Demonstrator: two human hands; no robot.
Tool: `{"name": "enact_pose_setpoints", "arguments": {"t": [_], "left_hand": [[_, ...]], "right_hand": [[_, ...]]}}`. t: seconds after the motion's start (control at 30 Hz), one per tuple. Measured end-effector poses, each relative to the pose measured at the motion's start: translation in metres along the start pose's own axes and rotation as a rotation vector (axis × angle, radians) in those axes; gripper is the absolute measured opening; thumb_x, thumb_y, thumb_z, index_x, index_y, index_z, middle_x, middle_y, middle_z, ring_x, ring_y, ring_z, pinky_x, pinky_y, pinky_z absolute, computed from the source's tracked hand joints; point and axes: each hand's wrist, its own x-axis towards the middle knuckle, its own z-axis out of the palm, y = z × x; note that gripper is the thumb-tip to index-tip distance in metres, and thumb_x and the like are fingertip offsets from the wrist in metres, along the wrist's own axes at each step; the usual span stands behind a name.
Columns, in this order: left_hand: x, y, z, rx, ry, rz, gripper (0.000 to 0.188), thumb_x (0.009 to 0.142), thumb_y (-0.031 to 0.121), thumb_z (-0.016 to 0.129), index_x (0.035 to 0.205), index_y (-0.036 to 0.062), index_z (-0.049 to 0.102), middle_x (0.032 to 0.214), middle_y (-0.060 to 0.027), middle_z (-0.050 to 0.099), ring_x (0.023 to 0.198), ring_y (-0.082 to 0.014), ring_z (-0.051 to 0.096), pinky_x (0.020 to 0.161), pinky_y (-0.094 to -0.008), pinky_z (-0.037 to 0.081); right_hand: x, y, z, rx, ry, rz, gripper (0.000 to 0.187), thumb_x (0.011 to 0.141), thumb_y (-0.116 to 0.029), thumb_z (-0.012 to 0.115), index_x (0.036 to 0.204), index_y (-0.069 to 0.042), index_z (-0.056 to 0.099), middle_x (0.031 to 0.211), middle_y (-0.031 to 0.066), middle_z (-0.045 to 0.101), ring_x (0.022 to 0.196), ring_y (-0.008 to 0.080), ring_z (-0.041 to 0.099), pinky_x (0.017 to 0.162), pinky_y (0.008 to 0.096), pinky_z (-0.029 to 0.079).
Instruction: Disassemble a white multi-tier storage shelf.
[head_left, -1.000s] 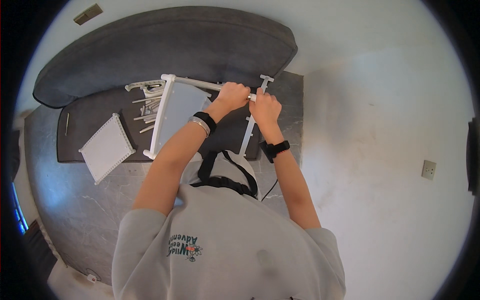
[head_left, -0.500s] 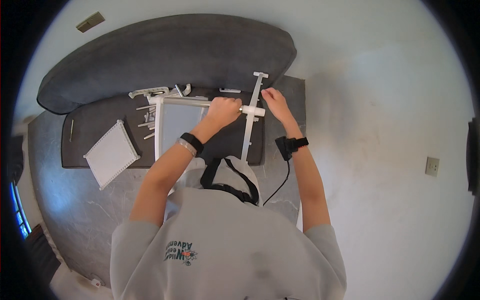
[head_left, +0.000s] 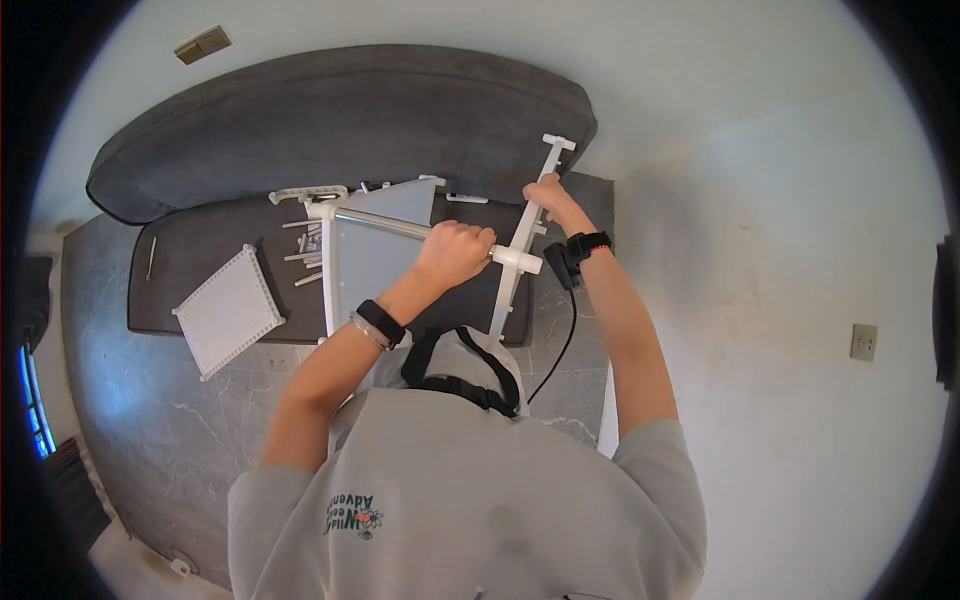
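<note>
A silver metal tube (head_left: 385, 223) runs across in front of me, and my left hand (head_left: 456, 251) is wrapped round it near its right end. That end meets a white plastic connector (head_left: 518, 260) on a long white side frame (head_left: 511, 285). Higher up on the same side frame, my right hand (head_left: 550, 194) grips the bar, its fingers partly hidden. At its left end the tube joins another white upright frame (head_left: 331, 265). Beneath the tube lies a pale grey-blue panel (head_left: 378, 262) with a white edge.
Everything rests on or by a dark grey sofa (head_left: 340, 120). Several loose metal tubes (head_left: 307, 258) and a white plastic bracket (head_left: 305, 194) lie left of the frame. A white shelf panel (head_left: 229, 312) leans at the seat's front edge. A wall socket (head_left: 864, 342) is at right.
My right hand has gone from beside the white side frame to gripping it. The frame's top has shifted right, and the grey-blue panel shows more of itself. My left hand still holds the tube.
</note>
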Motion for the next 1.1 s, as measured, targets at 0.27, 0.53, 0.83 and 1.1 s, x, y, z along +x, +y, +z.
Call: {"name": "enact_pose_setpoints", "arguments": {"t": [0.27, 0.53, 0.83, 1.1], "left_hand": [[-0.004, -0.003, -0.004, -0.078, -0.035, 0.072, 0.010, 0.073, 0.015, 0.062, 0.071, 0.0072, 0.057, 0.061, -0.0076, 0.060, 0.055, -0.0250, 0.060, 0.052, -0.0356, 0.048], [-0.014, 0.009, 0.008, -0.141, -0.313, 0.102, 0.014, 0.068, 0.019, 0.064, 0.075, 0.0070, 0.061, 0.066, -0.0086, 0.063, 0.059, -0.0274, 0.062, 0.055, -0.0375, 0.049], [-0.016, 0.013, 0.016, -0.154, -0.421, 0.213, 0.011, 0.067, 0.016, 0.063, 0.069, 0.0060, 0.059, 0.063, -0.0101, 0.062, 0.059, -0.0276, 0.062, 0.055, -0.0381, 0.050], [-0.001, 0.013, 0.030, -0.079, -0.476, 0.228, 0.010, 0.067, 0.016, 0.061, 0.066, 0.0058, 0.059, 0.060, -0.0116, 0.061, 0.057, -0.0285, 0.062, 0.054, -0.0386, 0.050]], "right_hand": [[-0.013, 0.016, 0.009, 0.276, 0.376, -0.201, 0.056, 0.068, 0.001, 0.052, 0.118, 0.014, 0.032, 0.113, 0.0292, 0.046, 0.106, 0.0372, 0.049, 0.087, 0.0394, 0.042], [-0.078, -0.006, -0.009, 0.146, 0.769, -0.593, 0.059, 0.070, 0.002, 0.053, 0.123, 0.012, 0.029, 0.122, 0.0293, 0.040, 0.116, 0.0407, 0.040, 0.099, 0.0392, 0.031], [-0.169, -0.034, -0.013, 0.149, 0.829, -0.959, 0.072, 0.069, 0.012, 0.045, 0.133, 0.008, 0.013, 0.142, 0.0276, 0.009, 0.133, 0.0407, 0.011, 0.108, 0.0445, 0.015], [-0.183, -0.033, -0.001, 0.126, 0.900, -1.229, 0.064, 0.071, 0.012, 0.046, 0.131, 0.005, 0.023, 0.143, 0.0248, 0.014, 0.133, 0.0378, 0.017, 0.106, 0.0433, 0.020]]}}
